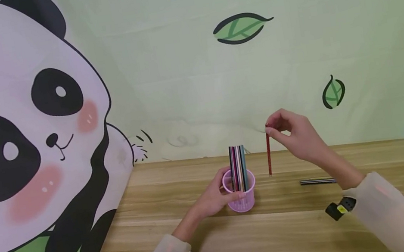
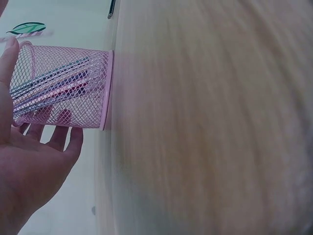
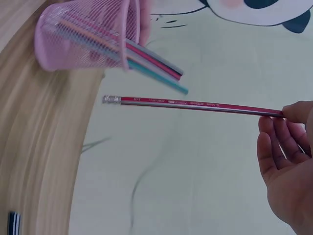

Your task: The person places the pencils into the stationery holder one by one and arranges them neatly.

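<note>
A pink mesh pencil cup stands upright on the table, with several striped and coloured pencils leaning in it. My left hand holds the cup from its left side, thumb across the front and fingers behind the mesh. To the right of the cup, my right hand pinches a red pencil by its upper end between thumb and fingertips. That pencil hangs nearly vertical above the wood. In the right wrist view, the silver eraser ferrule is at the end away from the fingers.
Dark striped pencils lie on the wooden table under the right forearm. Behind the table rises a pale green backdrop with leaves, and a large panda print covers the left side.
</note>
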The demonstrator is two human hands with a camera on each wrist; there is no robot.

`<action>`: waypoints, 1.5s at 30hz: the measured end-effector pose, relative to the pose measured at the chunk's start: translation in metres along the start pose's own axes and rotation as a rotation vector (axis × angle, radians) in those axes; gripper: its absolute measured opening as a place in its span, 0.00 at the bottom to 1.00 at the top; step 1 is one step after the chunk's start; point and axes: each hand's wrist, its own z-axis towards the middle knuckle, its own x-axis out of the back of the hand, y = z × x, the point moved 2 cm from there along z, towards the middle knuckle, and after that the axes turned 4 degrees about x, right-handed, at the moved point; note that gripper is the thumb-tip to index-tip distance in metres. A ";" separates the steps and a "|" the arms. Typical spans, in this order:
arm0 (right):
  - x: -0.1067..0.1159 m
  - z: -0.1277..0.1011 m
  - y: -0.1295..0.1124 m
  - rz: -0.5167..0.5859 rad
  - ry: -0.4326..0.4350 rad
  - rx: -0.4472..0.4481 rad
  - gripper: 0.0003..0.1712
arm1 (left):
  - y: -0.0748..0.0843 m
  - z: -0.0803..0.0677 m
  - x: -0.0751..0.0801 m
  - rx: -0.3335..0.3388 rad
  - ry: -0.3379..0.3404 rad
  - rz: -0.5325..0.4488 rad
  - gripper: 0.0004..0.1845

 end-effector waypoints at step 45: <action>-0.098 -0.012 0.015 0.219 -0.073 -0.152 0.06 | 0.001 0.000 0.001 -0.013 -0.007 -0.004 0.45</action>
